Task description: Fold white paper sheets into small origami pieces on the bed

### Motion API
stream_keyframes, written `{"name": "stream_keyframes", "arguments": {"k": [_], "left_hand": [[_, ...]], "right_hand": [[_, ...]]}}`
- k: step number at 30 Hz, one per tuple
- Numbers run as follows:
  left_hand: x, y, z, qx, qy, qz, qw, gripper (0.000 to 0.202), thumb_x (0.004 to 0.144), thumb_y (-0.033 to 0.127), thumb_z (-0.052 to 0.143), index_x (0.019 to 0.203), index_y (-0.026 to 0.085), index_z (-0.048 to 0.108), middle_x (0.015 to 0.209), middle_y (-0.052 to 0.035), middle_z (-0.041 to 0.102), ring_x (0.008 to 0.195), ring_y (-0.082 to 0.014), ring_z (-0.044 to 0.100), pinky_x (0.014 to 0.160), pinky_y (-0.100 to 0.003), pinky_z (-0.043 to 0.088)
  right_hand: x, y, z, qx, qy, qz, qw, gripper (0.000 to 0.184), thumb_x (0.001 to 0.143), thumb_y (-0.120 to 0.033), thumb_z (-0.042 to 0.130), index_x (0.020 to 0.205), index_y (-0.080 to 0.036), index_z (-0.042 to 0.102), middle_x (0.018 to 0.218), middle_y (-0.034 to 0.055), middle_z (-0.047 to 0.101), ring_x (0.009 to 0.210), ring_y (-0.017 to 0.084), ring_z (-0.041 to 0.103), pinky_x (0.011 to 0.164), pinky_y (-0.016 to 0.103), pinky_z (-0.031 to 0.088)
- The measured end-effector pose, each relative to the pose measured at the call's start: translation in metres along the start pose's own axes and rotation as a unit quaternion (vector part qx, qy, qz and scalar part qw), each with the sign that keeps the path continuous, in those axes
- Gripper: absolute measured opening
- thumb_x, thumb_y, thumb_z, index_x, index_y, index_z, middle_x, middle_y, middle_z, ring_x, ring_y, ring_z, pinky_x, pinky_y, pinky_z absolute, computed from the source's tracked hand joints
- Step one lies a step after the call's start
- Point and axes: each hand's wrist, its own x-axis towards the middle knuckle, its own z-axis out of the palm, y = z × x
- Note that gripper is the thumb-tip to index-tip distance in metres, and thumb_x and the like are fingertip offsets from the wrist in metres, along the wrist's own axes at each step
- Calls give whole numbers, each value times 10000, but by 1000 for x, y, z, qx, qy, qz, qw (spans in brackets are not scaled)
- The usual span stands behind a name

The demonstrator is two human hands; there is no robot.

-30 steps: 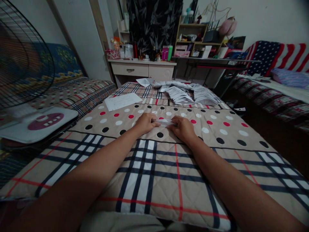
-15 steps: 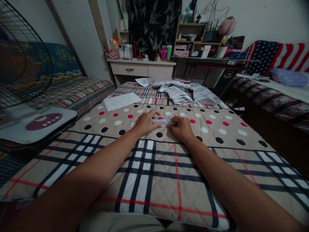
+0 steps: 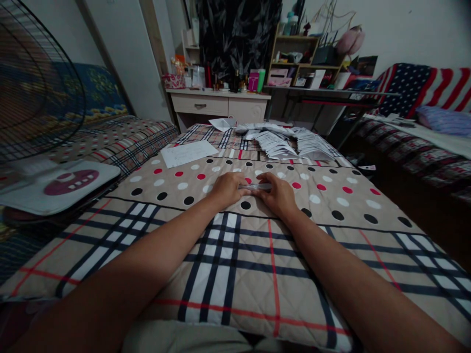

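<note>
My left hand and my right hand meet over the dotted band of a quilted bed cover. Between them lies a small folded white paper, pressed flat against the cover. The fingers of both hands are curled and pinch its two ends. Further back on the bed lies a heap of several folded white papers, with a flat white sheet to its left.
A standing fan's grille and its white base fill the left. A dresser with bottles, a shelf unit and a dark desk stand behind the bed. A second bed lies at the right.
The paper between my hands has been pressed flatter and narrower, and my right hand has slid over its right end. Both hands stay at the same spot on the cover.
</note>
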Motion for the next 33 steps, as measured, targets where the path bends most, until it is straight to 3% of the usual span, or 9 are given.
{"name": "stream_keyframes", "arguments": {"k": [3, 8, 11, 17, 21, 24, 28, 30, 33], "left_hand": [[0, -1, 1, -22, 7, -7, 1000, 159, 756, 358, 717, 738, 201, 737, 800, -15, 675, 700, -158, 595, 601, -268, 378], [5, -7, 1, -123, 30, -47, 991, 137, 782, 298, 677, 771, 188, 757, 782, -22, 722, 737, -164, 632, 679, -271, 442], [8, -8, -1, -182, 51, -99, 977, 97, 721, 260, 719, 734, 166, 740, 675, -9, 692, 625, -140, 603, 592, -248, 437], [10, -1, -3, -368, 84, -246, 893, 161, 797, 309, 643, 831, 152, 634, 495, 45, 531, 358, -75, 456, 359, -180, 309], [10, 2, -1, -401, 88, -279, 868, 151, 834, 307, 616, 876, 164, 588, 472, 65, 496, 313, -49, 384, 329, -158, 229], [9, 0, -2, -412, 59, -263, 870, 296, 854, 445, 589, 868, 150, 617, 496, 43, 517, 343, -53, 414, 339, -159, 244], [6, -8, -5, -421, 34, -185, 887, 541, 842, 640, 495, 872, 132, 679, 568, -8, 580, 441, -72, 488, 398, -174, 320], [6, -11, -6, -409, 38, -144, 900, 527, 785, 632, 586, 900, 129, 693, 671, -36, 644, 520, -84, 537, 455, -182, 374], [5, -10, -7, -385, 42, -86, 918, 442, 675, 481, 762, 930, 126, 695, 860, -64, 699, 646, -105, 593, 560, -196, 444]], "right_hand": [[0, 1, -2, 5, -27, -1, 1000, 148, 786, -340, 659, 826, -219, 734, 776, 42, 731, 708, 200, 633, 592, 276, 358], [1, 3, -3, 53, -32, 41, 997, 212, 807, -368, 608, 722, -206, 714, 607, 6, 649, 584, 155, 558, 538, 259, 317], [1, 5, -2, 116, -47, 58, 990, 256, 816, -379, 575, 670, -195, 675, 533, -9, 585, 511, 132, 494, 493, 248, 289], [3, 1, 2, 245, -83, 115, 959, 335, 821, -435, 531, 605, -186, 589, 435, -23, 494, 410, 106, 394, 431, 244, 242], [6, 0, -1, 322, -122, 137, 929, 355, 778, -458, 567, 548, -189, 532, 401, -47, 403, 378, 77, 286, 409, 244, 183], [9, 3, -6, 368, -146, 152, 906, 373, 731, -482, 618, 529, -186, 512, 416, -53, 384, 392, 67, 270, 410, 240, 169], [10, 5, -14, 408, -170, 188, 877, 361, 683, -487, 664, 550, -182, 524, 434, -52, 402, 393, 61, 256, 402, 236, 150], [11, 3, -18, 420, -174, 200, 868, 345, 674, -464, 669, 541, -185, 515, 416, -59, 382, 383, 58, 239, 398, 235, 149], [12, 1, -21, 431, -178, 204, 861, 320, 667, -419, 670, 520, -189, 502, 387, -68, 345, 374, 58, 230, 396, 236, 152]]}}
